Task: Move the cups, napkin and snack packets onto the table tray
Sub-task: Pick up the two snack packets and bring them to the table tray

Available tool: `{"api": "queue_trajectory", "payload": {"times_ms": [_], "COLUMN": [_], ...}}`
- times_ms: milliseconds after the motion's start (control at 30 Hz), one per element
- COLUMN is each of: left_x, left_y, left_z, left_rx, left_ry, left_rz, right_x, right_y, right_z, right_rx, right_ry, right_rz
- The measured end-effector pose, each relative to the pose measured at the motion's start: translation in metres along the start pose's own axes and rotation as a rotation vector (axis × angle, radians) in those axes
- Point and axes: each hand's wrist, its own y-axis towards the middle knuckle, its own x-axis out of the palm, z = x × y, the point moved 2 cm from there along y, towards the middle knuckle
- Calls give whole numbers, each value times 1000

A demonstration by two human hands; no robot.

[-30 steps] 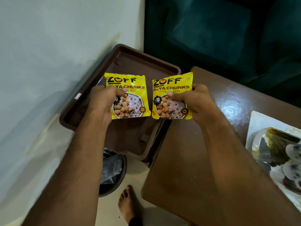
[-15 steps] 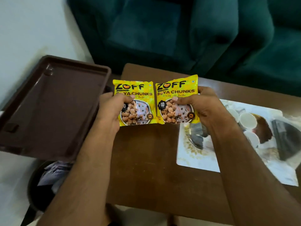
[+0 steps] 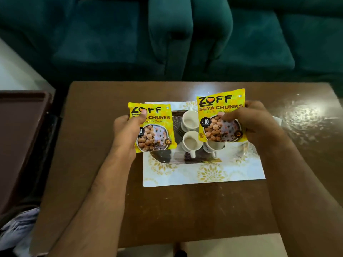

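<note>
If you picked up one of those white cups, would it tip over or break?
Probably steady: the front cup stands upright on the dark tray, though its bottom is hidden. It looks like glazed ceramic, so likely breakable and a bit slippery. It appears to hold a pale drink, so tilting it might spill.

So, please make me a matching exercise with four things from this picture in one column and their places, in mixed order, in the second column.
Things:
1. left soya chunks packet
2. right soya chunks packet
3. white cups
4. brown tray

Places:
A. at the left edge of the view, beside the wooden table
B. held in the right hand
C. on the dark tray on the patterned mat
D. held in the left hand

Pairs: 1-D, 2-B, 3-C, 4-A
</note>
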Motion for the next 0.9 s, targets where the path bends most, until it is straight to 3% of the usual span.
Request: {"api": "queue_trajectory", "payload": {"times_ms": [367,633,900], "left_x": [18,31,40], "left_y": [20,36,41], "left_z": [-17,-47,-59], "left_rx": [-23,-61,69], "left_ry": [76,60,252], "left_rz": [144,158,209], "right_x": [-60,-63,-64], "right_y": [47,67,87], "right_z": [24,35,50], "right_rx": [-11,-47,-34], "right_ry": [-214,-324,-342], "right_rz": [208,237,214]}}
